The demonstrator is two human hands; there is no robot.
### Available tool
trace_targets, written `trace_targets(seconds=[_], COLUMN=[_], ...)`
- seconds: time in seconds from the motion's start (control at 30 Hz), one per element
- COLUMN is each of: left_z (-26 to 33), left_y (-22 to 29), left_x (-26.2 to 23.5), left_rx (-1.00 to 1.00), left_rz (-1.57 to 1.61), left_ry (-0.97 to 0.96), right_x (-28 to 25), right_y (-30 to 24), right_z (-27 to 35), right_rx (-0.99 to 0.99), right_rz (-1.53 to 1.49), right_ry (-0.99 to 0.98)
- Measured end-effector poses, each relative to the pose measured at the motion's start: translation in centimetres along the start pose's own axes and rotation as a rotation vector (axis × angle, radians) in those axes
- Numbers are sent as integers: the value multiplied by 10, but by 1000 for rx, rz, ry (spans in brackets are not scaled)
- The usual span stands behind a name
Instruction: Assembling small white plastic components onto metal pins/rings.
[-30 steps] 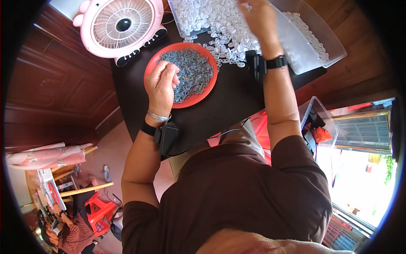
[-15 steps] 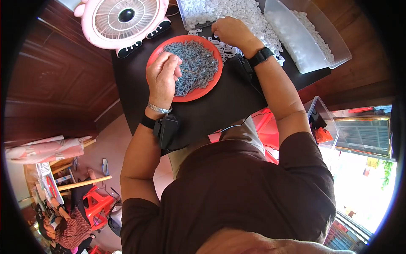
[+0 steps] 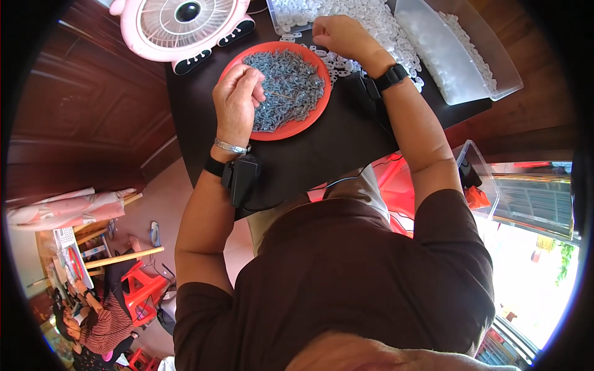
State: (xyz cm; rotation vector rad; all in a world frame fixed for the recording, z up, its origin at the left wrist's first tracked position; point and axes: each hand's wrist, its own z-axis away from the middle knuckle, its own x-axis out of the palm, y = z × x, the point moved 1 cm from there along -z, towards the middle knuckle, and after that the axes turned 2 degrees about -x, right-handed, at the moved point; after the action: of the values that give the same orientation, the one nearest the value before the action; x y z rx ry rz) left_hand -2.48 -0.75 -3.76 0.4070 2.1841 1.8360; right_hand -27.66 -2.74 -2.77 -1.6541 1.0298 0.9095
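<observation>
Head view, looking down on a dark table: the left hand is poising over the left side of a red plate, fingers folding tight, seemingly around a thin stick that is pointing right across the grey pieces. I am reading that closed grip as steadying something so slight. The plate is standing near the body, its rim probably keeping the loose grey pieces together. Farther off and right, the right hand is hovering at the near edge of the white pieces; its fingers are curling inward, narrow, but I cannot tell whether anything is between them. A frosted container is flanking that heap on the right, perhaps confining it. The pink fan is standing far left, likely leaving both hands elbow room.
</observation>
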Motion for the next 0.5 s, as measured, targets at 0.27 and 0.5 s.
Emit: trace_targets(seconds=[0.27,0.5], left_z=[-1,-2], left_y=[0,-3], left_x=[4,2], left_rx=[-47,-50], left_rz=[-9,-103], left_ry=[-55,-181], right_x=[5,6], right_y=[-59,-83], right_z=[12,21], right_rx=[-230,-266], right_rz=[-790,-710], right_ry=[-115,-115])
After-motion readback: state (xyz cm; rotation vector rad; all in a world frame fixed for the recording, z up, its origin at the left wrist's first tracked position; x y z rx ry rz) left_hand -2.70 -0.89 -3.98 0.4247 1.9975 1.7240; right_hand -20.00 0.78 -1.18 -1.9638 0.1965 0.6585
